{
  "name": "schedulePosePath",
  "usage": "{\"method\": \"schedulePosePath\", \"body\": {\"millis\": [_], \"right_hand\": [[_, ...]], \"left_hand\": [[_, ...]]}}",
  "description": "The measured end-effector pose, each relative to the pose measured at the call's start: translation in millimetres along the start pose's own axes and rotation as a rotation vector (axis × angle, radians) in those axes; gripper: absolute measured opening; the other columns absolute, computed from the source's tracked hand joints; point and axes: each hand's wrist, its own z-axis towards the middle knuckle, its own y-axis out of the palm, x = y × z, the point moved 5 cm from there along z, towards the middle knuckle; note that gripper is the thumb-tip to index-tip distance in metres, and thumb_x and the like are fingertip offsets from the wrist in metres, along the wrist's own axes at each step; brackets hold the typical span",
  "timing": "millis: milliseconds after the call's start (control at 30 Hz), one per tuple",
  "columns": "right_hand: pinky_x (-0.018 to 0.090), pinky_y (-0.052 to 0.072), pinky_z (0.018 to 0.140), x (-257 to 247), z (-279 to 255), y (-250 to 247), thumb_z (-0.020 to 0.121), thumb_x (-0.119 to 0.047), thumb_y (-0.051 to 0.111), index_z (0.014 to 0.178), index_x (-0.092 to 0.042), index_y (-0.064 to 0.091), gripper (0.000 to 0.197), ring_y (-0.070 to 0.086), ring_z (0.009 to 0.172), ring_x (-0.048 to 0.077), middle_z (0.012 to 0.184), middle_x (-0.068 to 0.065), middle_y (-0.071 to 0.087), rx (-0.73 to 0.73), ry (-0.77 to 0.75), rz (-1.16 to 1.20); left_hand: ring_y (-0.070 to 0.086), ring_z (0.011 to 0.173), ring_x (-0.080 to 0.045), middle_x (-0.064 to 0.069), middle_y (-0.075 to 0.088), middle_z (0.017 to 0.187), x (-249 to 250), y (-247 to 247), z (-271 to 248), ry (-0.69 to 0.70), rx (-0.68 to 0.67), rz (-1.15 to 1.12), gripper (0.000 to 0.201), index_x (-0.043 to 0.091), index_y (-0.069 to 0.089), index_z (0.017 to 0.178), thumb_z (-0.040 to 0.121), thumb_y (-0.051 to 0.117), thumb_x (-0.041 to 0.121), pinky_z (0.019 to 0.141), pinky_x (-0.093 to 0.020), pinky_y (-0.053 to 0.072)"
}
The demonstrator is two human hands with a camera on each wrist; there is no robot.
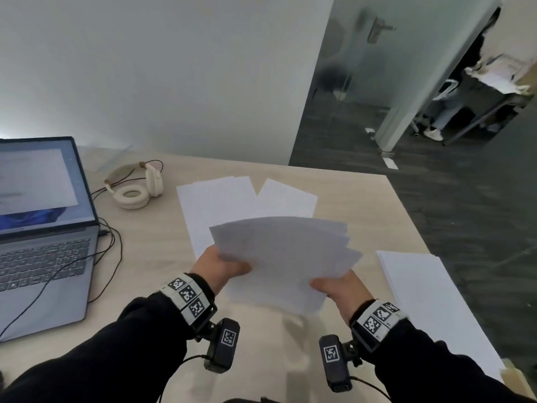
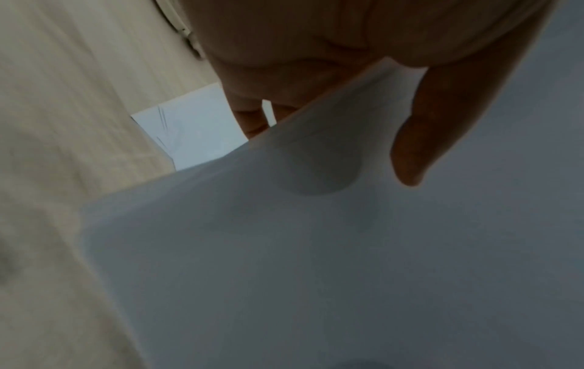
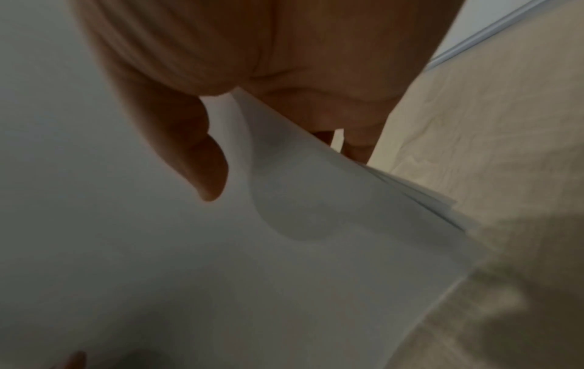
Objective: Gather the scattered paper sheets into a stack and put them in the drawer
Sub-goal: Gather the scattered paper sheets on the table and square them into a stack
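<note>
— Holding a fanned bundle of sheets (image 1: pixel 283 257) above the table (image 1: pixel 162 245) right now. My left hand (image 1: pixel 220 267) pinches its left edge, thumb on top and fingers underneath; my right hand (image 1: pixel 338 287) pinches the near right corner the same way.

— Are the edges squared?

— No. On the right side the sheets step out past one another, and the right wrist view shows several loose edges (image 3: pixel 420 192) splayed apart. I judge this as the gathering step, only partly done.

— What's left on the table?

— Two or more loose sheets (image 1: pixel 220 205) lie overlapping on the far side, just beyond the bundle, and another pile of paper (image 1: pixel 430 298) sits at the right edge of the table, partly over it. Both are apart from what I hold.

— And the drawer?

— I can't see one in any view, so I can't say where it is or whether it's open.

— Next move?

— My call: lay the bundle over the far sheets or slide them under it, then fetch the right pile, and tap everything on the table to square it. The grip is light and at the edges only, so tilting could let the lower sheets slip. The laptop (image 1: pixel 43 228) and headphones (image 1: pixel 136 184) on the left are well clear.
</note>
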Motion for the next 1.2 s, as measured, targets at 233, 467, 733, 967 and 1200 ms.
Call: {"method": "schedulePosePath", "body": {"millis": [233,467,733,967,1200], "right_hand": [[0.032,0.056,0.076,3,-1,-4,0.061,-0.004,0.066,0.104,-0.007,0.068,0.043,0.071,0.089,0.019,0.098,0.007,0.076,0.019,-0.020,-0.054],[0.037,0.051,0.081,29,-1,-9,0.071,-0.002,0.063,0.092,-0.007,0.067,0.023,0.065,0.090,0.023,0.092,0.010,0.071,-0.087,0.097,-0.387],[0.031,0.034,0.060,33,0,-52,0.075,0.005,0.052,0.066,-0.001,0.052,0.011,0.041,0.068,0.014,0.064,0.007,0.048,0.003,0.043,-0.481],[0.028,0.055,0.072,43,0,-120,0.081,0.005,0.055,0.091,-0.015,0.069,0.026,0.070,0.080,0.019,0.086,0.003,0.075,0.041,0.143,-0.320],[0.042,0.057,0.079,61,5,-252,0.081,0.001,0.051,0.098,-0.023,0.065,0.032,0.070,0.088,0.031,0.093,0.005,0.074,0.243,0.258,-0.221]], "left_hand": [[0.073,0.094,-0.025,-0.006,0.077,0.098,-15,7,-2,-0.058,-0.041,0.077,0.058,0.012,0.071,0.105,0.048,0.080,0.018,0.086,-0.039,0.056],[0.071,0.094,-0.024,-0.004,0.077,0.093,-42,19,-7,-0.192,-0.051,0.292,0.038,0.020,0.073,0.087,0.049,0.078,0.020,0.095,-0.043,0.053],[0.071,0.089,-0.020,-0.002,0.078,0.091,-49,49,-9,-0.170,-0.046,0.267,0.034,0.030,0.079,0.079,0.045,0.079,0.026,0.091,-0.043,0.053],[0.072,0.083,-0.013,0.006,0.078,0.083,-67,114,6,-0.256,-0.015,0.430,0.015,0.029,0.077,0.076,0.063,0.070,0.029,0.087,-0.036,0.056],[0.069,0.075,-0.020,-0.004,0.074,0.090,-89,245,54,-0.277,-0.051,0.520,0.010,0.025,0.063,0.098,0.091,0.062,0.018,0.061,-0.033,0.057]]}}
